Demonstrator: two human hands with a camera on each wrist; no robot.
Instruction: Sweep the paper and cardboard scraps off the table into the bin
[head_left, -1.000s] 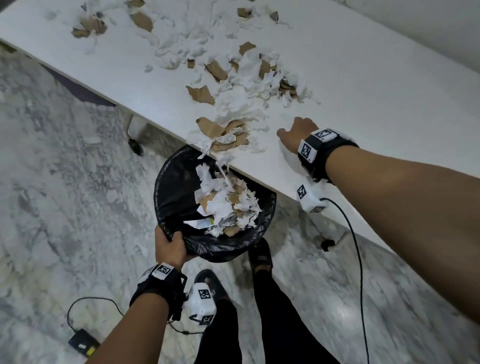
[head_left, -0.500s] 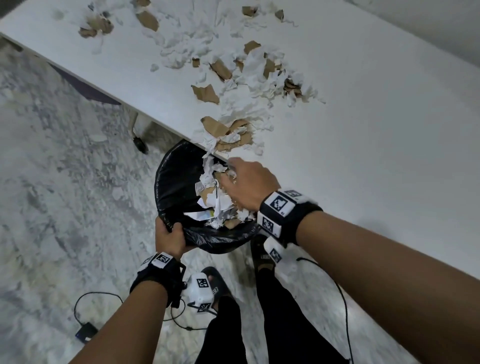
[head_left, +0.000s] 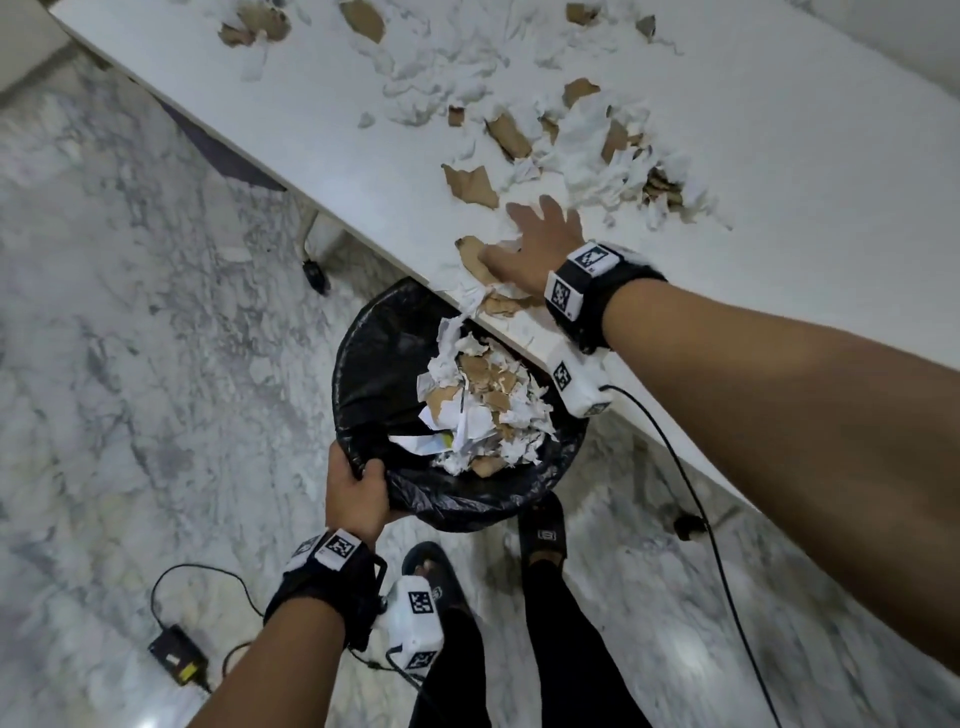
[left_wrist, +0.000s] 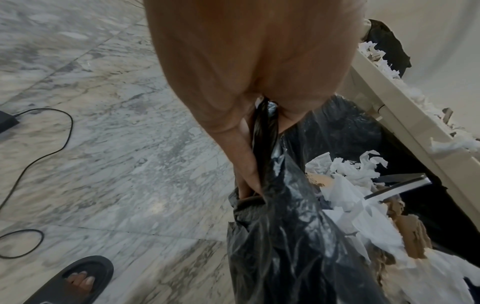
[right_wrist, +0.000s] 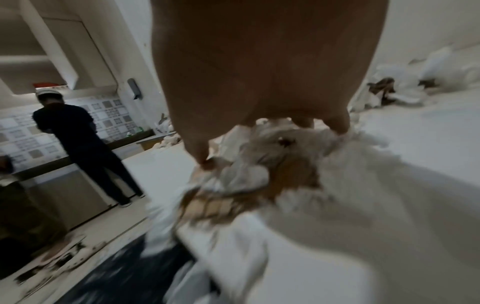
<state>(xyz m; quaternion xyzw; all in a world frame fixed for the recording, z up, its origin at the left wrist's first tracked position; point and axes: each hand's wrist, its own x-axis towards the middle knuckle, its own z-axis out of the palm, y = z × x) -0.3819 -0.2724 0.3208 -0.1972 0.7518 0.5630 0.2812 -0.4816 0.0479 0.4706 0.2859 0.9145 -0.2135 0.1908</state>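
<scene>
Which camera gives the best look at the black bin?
The head view: the whole bin shows, its rim held by the left hand. The left wrist view shows only its black liner up close; the right wrist view, a dark blur.

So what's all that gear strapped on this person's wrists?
Both forearms are bare, no sleeves. Each wrist wears a black strap carrying white tags printed with black square codes, plus a white box underneath, also tagged. A thin black cable trails from the right box. The left hand wears no glove.

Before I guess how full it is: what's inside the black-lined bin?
The bin holds a heap of white paper scraps and brown cardboard pieces near rim level. What's beneath the heap is covered.
</scene>
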